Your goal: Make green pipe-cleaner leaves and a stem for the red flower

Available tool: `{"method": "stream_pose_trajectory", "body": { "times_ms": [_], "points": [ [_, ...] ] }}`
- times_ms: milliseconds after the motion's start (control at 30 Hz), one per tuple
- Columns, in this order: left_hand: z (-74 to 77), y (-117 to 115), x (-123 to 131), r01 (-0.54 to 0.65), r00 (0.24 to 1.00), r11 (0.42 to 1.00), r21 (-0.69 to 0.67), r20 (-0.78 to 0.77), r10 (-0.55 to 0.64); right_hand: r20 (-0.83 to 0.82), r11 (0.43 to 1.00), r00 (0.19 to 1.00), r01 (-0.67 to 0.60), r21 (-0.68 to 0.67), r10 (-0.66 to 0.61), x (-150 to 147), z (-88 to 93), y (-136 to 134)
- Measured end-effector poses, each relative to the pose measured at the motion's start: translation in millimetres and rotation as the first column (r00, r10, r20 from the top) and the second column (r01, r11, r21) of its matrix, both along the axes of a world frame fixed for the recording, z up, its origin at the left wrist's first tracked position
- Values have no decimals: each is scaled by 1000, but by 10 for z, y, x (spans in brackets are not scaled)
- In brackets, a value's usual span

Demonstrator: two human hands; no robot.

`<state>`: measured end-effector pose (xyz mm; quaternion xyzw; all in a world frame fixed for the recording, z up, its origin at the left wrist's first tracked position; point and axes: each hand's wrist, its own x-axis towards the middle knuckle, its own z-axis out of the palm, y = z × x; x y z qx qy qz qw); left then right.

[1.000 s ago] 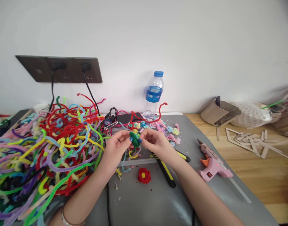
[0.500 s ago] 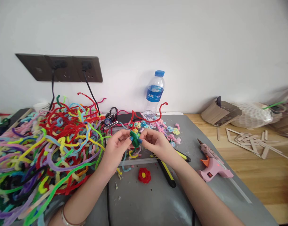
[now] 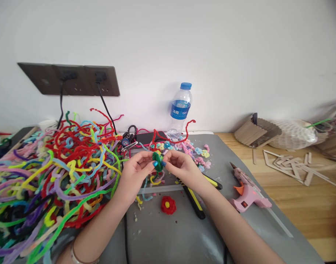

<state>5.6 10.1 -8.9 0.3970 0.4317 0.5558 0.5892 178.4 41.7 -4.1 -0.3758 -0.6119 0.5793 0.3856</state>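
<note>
A small coiled piece of dark green pipe cleaner is pinched between both hands above the grey mat. My left hand grips it from the left with thumb and fingers closed. My right hand pinches it from the right. Just below the hands a finished red pipe-cleaner flower with a yellow centre lies on the mat. Yellow-and-black pliers lie under my right wrist.
A big tangle of coloured pipe cleaners fills the left. A pink glue gun lies at right. Small pastel loops, keys and a water bottle stand behind. Wooden sticks lie on the wooden table at far right.
The hands stay in place; my fingers have shifted slightly on the green coil, the left thumb now pressing closer to it.
</note>
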Motion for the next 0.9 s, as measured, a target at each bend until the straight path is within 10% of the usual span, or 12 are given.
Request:
{"method": "stream_pose_trajectory", "body": {
  "times_ms": [900],
  "points": [
    [92,-9,16,50,963,998,-41,265,-37,-239,969,968,-129,-212,77,-12,-51,-1]
  ]
}}
